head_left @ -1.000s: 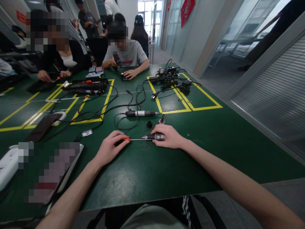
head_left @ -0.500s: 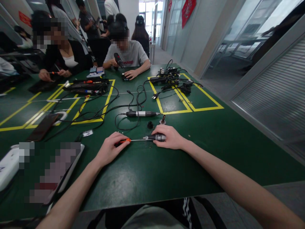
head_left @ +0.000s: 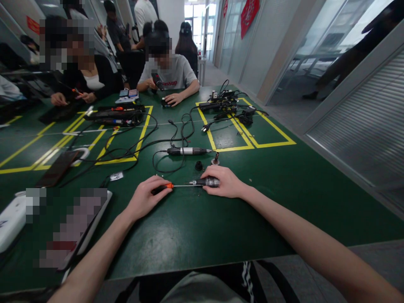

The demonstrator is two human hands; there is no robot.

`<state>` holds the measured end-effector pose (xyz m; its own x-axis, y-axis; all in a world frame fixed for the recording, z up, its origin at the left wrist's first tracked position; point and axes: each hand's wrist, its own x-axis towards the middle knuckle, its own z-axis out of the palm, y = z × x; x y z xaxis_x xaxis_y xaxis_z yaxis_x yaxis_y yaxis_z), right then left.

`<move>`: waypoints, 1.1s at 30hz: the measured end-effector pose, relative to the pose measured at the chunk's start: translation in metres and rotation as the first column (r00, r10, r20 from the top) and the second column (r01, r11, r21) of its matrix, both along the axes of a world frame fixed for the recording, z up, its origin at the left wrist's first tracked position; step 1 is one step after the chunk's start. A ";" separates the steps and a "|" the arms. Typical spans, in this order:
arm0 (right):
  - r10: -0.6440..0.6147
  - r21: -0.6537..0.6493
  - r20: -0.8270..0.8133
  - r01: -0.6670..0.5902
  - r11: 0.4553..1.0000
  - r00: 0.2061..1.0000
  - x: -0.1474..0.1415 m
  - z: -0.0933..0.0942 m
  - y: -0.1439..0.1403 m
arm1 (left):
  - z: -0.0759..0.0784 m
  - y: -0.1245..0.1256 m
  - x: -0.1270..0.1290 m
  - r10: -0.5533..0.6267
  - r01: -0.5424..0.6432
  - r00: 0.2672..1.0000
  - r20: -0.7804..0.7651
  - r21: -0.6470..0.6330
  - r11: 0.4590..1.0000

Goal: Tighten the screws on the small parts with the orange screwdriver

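My left hand (head_left: 148, 193) is closed around the handle of an orange-and-black screwdriver (head_left: 170, 185), whose thin metal shaft points right. Opposite it, my right hand (head_left: 225, 181) grips a dark cylindrical tool piece (head_left: 205, 181) with a narrow metal tip facing left. Shaft and tip lie alongside each other, low over the table; whether they touch, I cannot tell. Just beyond my right hand are a small black cap (head_left: 198, 165) and a small metal part (head_left: 216, 159) standing on a round base. Farther back lies a corded pen-shaped power tool (head_left: 188, 150), black and silver.
Cables (head_left: 139, 144) wind over the green table (head_left: 176, 231) at left. Two phones and a white device (head_left: 12, 223) lie left. Yellow tape frames hold a tool tray (head_left: 116, 114) and a pile of tools and cords (head_left: 227, 103). Two people work across the table.
Both my hands and the things they hold stay practically still. Across the table, the person at left has shifted their hands slightly, and a figure behind the glass at right has moved.
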<state>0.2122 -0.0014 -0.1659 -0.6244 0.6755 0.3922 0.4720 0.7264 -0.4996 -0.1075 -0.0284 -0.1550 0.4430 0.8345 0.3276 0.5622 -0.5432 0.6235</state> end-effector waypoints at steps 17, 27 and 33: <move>-0.002 0.019 0.004 0.002 1.000 1.000 -0.001 0.000 0.000 | 0.000 0.001 0.002 0.018 -0.018 1.000 0.008 0.029 0.999; 0.004 0.007 0.007 -0.004 1.000 1.000 0.000 0.001 0.000 | 0.003 -0.001 0.002 0.026 -0.026 0.999 0.034 0.000 1.000; 0.006 0.009 0.006 -0.006 1.000 1.000 0.000 0.001 0.000 | 0.001 0.000 0.001 0.023 -0.023 0.999 0.025 -0.001 1.000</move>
<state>0.2120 -0.0018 -0.1648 -0.6309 0.6678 0.3950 0.4701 0.7340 -0.4901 -0.1061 -0.0287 -0.1541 0.4152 0.8446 0.3381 0.5589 -0.5301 0.6377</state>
